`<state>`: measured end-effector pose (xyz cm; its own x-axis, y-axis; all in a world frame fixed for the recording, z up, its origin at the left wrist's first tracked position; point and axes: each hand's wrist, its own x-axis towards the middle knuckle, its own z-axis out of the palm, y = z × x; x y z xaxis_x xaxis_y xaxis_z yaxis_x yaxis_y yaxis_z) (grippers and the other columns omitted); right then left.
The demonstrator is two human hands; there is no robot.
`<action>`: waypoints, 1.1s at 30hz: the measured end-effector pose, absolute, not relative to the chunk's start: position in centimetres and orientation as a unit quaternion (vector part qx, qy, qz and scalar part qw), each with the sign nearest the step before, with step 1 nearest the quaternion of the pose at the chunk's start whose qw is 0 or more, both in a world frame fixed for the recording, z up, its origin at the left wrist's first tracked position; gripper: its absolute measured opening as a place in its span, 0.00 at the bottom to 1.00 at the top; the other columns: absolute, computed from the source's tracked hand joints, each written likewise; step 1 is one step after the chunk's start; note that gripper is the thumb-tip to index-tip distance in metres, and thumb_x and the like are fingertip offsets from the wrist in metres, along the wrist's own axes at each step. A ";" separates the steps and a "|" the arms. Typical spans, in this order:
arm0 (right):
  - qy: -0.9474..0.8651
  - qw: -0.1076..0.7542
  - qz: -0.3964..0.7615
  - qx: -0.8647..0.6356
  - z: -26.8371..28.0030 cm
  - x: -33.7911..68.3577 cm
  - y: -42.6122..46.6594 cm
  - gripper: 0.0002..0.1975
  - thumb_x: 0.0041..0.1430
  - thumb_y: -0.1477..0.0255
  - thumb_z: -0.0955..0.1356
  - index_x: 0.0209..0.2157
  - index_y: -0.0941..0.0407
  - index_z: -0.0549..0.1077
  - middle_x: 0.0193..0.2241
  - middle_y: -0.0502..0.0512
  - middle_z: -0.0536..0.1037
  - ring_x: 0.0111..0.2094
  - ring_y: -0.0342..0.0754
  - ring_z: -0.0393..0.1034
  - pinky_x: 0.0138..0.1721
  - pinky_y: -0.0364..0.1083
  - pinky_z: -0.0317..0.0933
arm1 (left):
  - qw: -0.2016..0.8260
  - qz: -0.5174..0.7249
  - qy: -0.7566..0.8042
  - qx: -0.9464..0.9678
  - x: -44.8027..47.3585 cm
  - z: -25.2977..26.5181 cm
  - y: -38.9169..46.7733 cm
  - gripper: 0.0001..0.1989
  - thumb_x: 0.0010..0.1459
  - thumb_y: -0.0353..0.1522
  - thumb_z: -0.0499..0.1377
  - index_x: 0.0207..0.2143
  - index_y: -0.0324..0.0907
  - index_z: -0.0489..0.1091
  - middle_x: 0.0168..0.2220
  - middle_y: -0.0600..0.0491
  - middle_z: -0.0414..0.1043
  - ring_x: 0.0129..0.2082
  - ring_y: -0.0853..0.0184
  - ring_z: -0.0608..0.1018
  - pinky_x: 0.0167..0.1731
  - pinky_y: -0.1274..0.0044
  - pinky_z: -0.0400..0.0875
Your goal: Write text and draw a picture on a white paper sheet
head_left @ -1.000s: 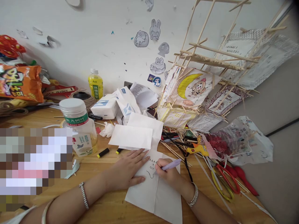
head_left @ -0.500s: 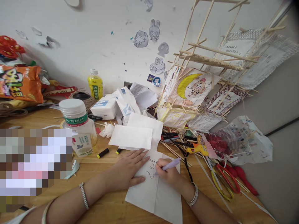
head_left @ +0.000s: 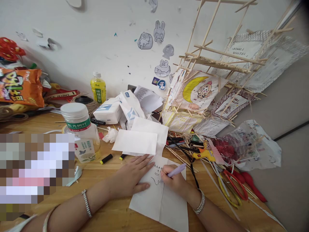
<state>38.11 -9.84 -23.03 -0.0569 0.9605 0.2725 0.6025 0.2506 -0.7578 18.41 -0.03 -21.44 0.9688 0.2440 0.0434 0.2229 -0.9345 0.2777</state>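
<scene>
A creased white sheet of paper (head_left: 154, 201) lies on the wooden table, with dark handwriting and a curved line near its upper middle. My left hand (head_left: 134, 174) rests flat across the sheet's upper left, its fingers stretched out. In my right hand (head_left: 172, 180) a light purple pen (head_left: 177, 170) is gripped, its tip low over the curved line; whether the tip touches the paper is hard to see. Two blank white papers (head_left: 136, 141) overlap just beyond my left fingertips. Black pen caps with yellow ends (head_left: 106, 159) lie to the left.
A clear plastic jar (head_left: 82, 135) and a yellow drink bottle (head_left: 98, 88) stand left, near tissue packs (head_left: 108, 109). On the right are a yellow glue gun (head_left: 204, 154), scissors (head_left: 235, 187) and a stick frame (head_left: 217, 58) hung with drawings. Pixelation covers the lower left.
The curved line on the sheet shows slightly more of a small stroke at its lower end. My right hand and the pen have barely shifted; my left hand stays put.
</scene>
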 end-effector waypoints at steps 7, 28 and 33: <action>-0.676 0.393 0.248 -0.572 -23.0 38.0 -9.9 0.15 0.53 0.76 0.60 0.17 0.54 0.48 0.16 0.44 0.52 0.20 0.40 0.48 0.22 0.41 0.46 | 0.128 0.028 0.119 0.984 18.4 -21.2 -0.1 0.33 0.61 0.50 0.41 0.62 0.41 0.45 0.63 0.44 0.40 0.62 0.56 0.45 0.58 0.62 0.45; -0.680 0.393 0.258 -0.563 -23.0 38.1 -9.8 0.14 0.51 0.76 0.61 0.17 0.54 0.50 0.15 0.44 0.53 0.19 0.40 0.49 0.21 0.41 0.47 | 0.139 0.036 0.115 0.983 18.3 -21.2 -0.1 0.33 0.60 0.50 0.42 0.62 0.41 0.45 0.63 0.44 0.40 0.62 0.56 0.46 0.58 0.63 0.45; -0.693 0.386 0.251 -0.554 -23.0 38.2 -9.7 0.15 0.52 0.75 0.61 0.17 0.55 0.51 0.15 0.44 0.54 0.19 0.41 0.49 0.22 0.41 0.46 | 0.139 0.040 0.114 0.983 18.4 -21.4 0.0 0.33 0.61 0.50 0.42 0.62 0.41 0.45 0.63 0.45 0.40 0.62 0.56 0.46 0.58 0.62 0.45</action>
